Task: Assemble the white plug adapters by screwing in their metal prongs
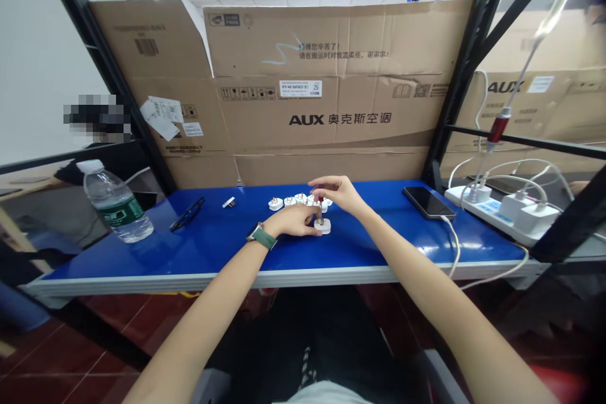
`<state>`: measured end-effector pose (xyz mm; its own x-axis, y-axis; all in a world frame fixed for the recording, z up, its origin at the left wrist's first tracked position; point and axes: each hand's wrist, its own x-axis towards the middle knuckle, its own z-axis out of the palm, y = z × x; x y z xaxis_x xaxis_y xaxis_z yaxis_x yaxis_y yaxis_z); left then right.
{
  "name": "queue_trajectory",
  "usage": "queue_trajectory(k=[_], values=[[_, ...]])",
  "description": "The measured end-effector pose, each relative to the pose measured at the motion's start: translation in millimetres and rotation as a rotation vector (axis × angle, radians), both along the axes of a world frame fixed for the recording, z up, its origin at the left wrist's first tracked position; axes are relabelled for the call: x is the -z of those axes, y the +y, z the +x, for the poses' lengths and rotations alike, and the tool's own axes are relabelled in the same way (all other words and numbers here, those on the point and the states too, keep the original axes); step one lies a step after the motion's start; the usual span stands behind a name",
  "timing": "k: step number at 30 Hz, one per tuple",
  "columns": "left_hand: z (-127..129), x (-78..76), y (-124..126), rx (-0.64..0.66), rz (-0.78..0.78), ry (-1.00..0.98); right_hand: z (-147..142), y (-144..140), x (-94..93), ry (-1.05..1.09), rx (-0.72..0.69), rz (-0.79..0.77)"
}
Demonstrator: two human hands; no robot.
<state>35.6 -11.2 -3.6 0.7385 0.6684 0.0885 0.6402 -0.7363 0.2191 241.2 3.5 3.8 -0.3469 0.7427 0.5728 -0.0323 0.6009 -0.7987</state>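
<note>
A white plug piece [324, 228] lies on the blue tabletop. My left hand [294, 219], with a green-banded watch at its wrist, reaches it from the left; thumb and forefinger are closed on its edge. Above it, my right hand [341, 194] pinches a thin, upright screwdriver [321, 207] with a reddish handle, its lower end down at the plug piece. My fingers partly cover the tool. Just behind my hands sit several more white plugs [276, 203], some with their pins upward and partly hidden. Farther left is a small white piece with metal pins [228, 202].
Left on the blue table [199, 252] are dark-framed glasses [187, 213] and a water bottle [120, 207]. A phone [428, 202] with a white cable lies right, near a loaded power strip [497, 208]. Cardboard [265, 126] walls the back. A person [97, 120] is beyond the left side.
</note>
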Motion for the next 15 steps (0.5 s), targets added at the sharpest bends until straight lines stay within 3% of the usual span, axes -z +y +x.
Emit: queue_trajectory(k=[4,15], values=[[0.3,-1.0,-1.0,-0.004,0.011,-0.006,0.4,-0.1,-0.5,-0.012,0.061,0.004],[0.2,-1.2,-0.6,-0.008,0.009,0.011,-0.9,-0.1,-0.5,-0.024,-0.010,0.017]])
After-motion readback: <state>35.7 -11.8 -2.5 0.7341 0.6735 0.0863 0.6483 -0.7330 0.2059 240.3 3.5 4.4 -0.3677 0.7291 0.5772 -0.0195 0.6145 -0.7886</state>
